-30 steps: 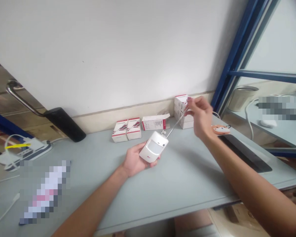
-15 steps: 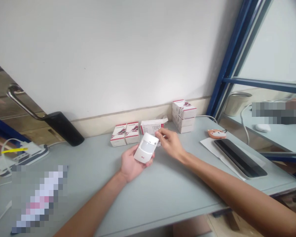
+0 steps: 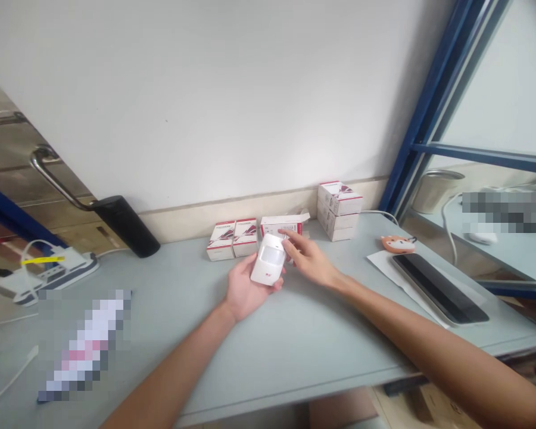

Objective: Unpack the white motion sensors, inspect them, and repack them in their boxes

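Note:
A white motion sensor (image 3: 269, 260) with a pale curved window and a small red mark lies tilted in my left hand (image 3: 245, 288), whose fingers wrap round its underside. At the sensor's upper right corner is my right hand (image 3: 310, 257). Its index finger stretches over the top edge, with the thumb close below; any small part between them is too small to make out. Just behind the sensor an opened white and red box (image 3: 282, 224) lies on its side with a flap raised.
Two closed boxes (image 3: 232, 239) stand left of the opened one, and stacked boxes (image 3: 339, 211) are at its right. A phone (image 3: 440, 289) lies on paper, near an orange animal-shaped item (image 3: 397, 243). Left are a black cylinder (image 3: 127, 226), a power strip (image 3: 56, 277) and a blurred-out item (image 3: 84, 345).
My view has shifted slightly, so the desk appears further right. The sensor sits more upright in my left hand. My right index finger has stretched out over the sensor's top corner.

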